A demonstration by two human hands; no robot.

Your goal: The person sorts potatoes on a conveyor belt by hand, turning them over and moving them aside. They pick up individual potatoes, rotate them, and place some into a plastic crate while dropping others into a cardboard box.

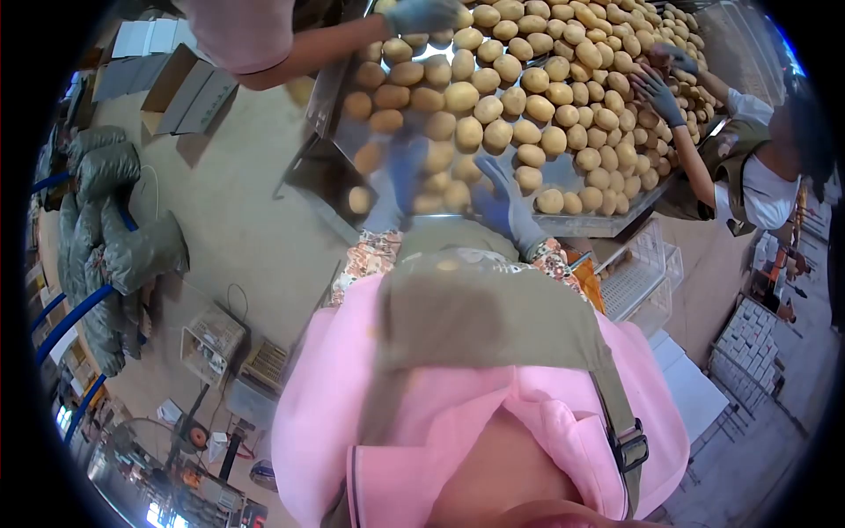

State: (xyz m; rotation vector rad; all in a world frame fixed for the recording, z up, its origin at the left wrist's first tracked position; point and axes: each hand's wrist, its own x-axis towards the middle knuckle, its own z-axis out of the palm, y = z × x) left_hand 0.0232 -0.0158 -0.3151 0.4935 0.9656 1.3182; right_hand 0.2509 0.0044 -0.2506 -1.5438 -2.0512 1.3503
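Many potatoes [497, 134], oval and yellow-tan, lie spread over a metal sorting table [576, 226] in front of me. My left hand [403, 176], in a blue and grey glove, is at the near left of the table. It is smeared by motion, and its fingers do not show clearly. My right hand [500, 195], gloved alike, is turned on edge with fingers stretched forward, beside the potatoes at the near edge. Between my hands sit several blurred potatoes [437, 185].
One co-worker's gloved hand [421, 16] reaches over the far left of the table. Another person [748, 163] has gloved hands on the heap at right. A plastic crate [635, 275] stands below the table's right side. Cardboard boxes [187, 92] and stuffed grey-green bags [110, 211] are at left.
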